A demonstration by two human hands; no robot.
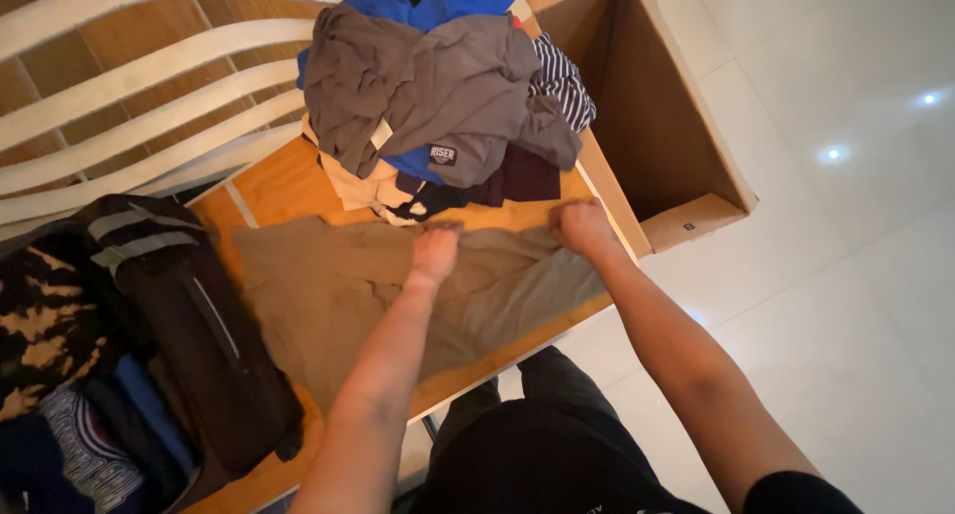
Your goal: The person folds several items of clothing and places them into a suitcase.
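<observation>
Both hands grip one tan garment (pixel 338 295), spread flat and creased across the wooden table (pixel 274 181). Left hand (pixel 436 250) is closed on its far edge; right hand (pixel 582 225) is fisted on the far right corner. Clothes pile (pixel 438 86) lies just beyond; open suitcase (pixel 189 335) at left.

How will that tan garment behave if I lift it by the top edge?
The tan garment will probably go floppy and drape, since it lies creased and flat on the table. It looks thin, so likely light. Both hands, left and right, pinch its edge, suggesting it bunches easily.
</observation>
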